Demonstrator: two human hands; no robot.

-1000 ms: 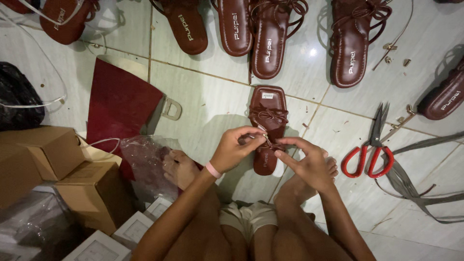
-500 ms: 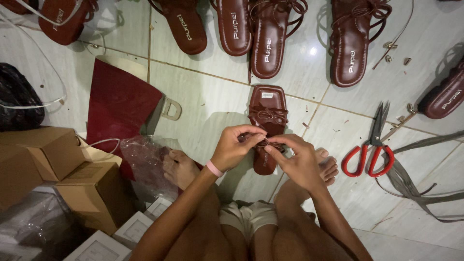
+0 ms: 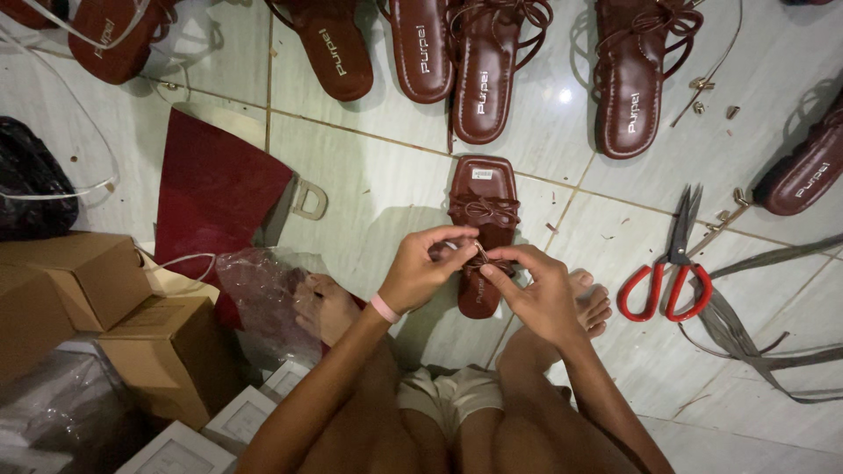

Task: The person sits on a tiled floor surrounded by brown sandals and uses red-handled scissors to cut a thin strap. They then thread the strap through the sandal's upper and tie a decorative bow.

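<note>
I sit on a pale tiled floor (image 3: pixel 369 175), looking down past my knees. At nine o'clock, stacked cardboard boxes (image 3: pixel 105 298) sit beside a dark red sheet of material (image 3: pixel 211 193) and crumpled clear plastic (image 3: pixel 263 290). Along twelve o'clock runs a row of brown strappy sandals (image 3: pixel 483 70), soles up toward me. At three o'clock lie grey straps (image 3: pixel 755 333), and just beside them a pair of red-handled scissors (image 3: pixel 672 272), blades pointing to twelve. At the centre, a single brown sandal (image 3: pixel 483 202) lies flat on the floor, toe toward twelve, with a knotted strap across its front. My left hand (image 3: pixel 421 268), a pink band on its wrist, and my right hand (image 3: pixel 536 285) meet over the sandal's heel end, fingers of both pinched on a thin brown strap (image 3: pixel 481 260) between them. My bare feet rest on the tiles at either side, just below the sandal.
</note>
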